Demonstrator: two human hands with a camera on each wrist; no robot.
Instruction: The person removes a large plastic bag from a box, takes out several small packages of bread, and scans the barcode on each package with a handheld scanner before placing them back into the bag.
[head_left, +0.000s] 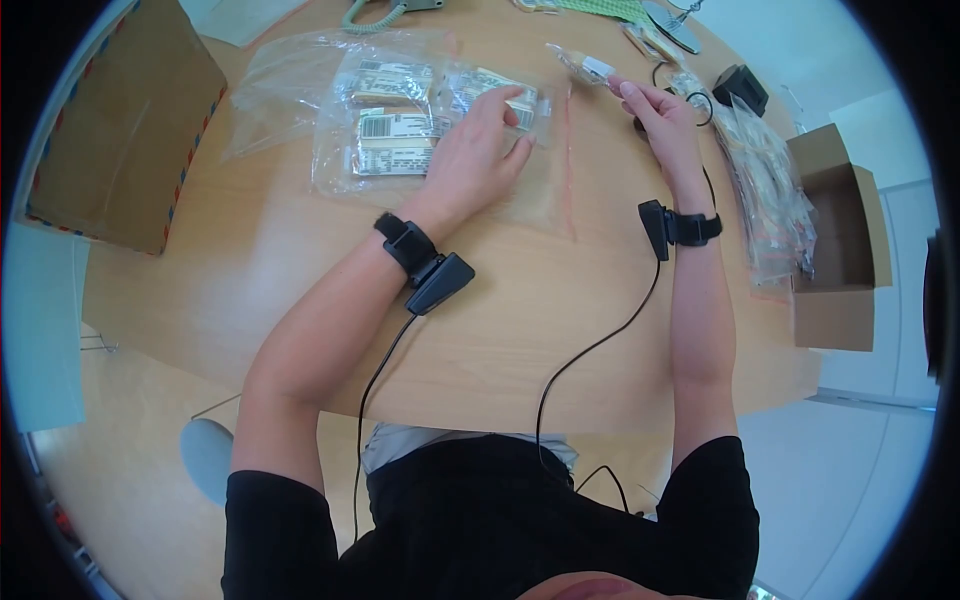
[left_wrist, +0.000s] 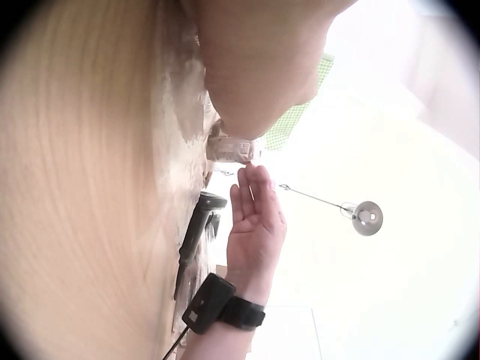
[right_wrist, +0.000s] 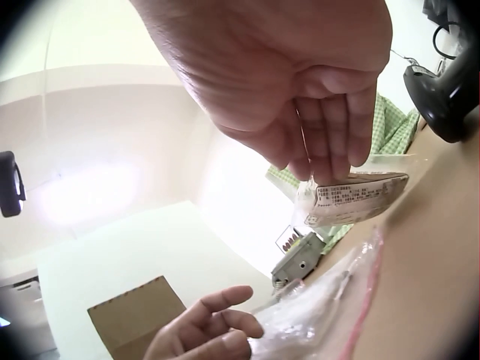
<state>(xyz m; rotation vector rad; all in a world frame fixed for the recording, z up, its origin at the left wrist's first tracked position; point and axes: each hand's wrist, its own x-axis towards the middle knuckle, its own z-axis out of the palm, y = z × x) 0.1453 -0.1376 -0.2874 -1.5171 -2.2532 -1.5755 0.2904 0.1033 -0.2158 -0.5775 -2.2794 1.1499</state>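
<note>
My right hand (head_left: pixel 665 125) pinches a small clear packet (head_left: pixel 592 70) with a white label by its edge, held off the table. The right wrist view shows that packet (right_wrist: pixel 356 199), with printed text, under the fingertips of my right hand (right_wrist: pixel 300 90). In the head view my left hand (head_left: pixel 475 155), fingers loosely bent and holding nothing, is over the right part of a large clear bag (head_left: pixel 335 165). Labelled packets (head_left: pixel 395 130) lie in stacks in that bag, some partly covered by the hand. Whether the left hand touches them I cannot tell.
A cardboard box (head_left: pixel 125 120) stands at the left, an open one (head_left: pixel 840 240) at the right. Beside the open box lie filled clear bags (head_left: pixel 765 190). At the back are a black device (head_left: pixel 740 90), a green checked cloth (head_left: pixel 610 10) and a phone with a coiled cord (head_left: pixel 400 8).
</note>
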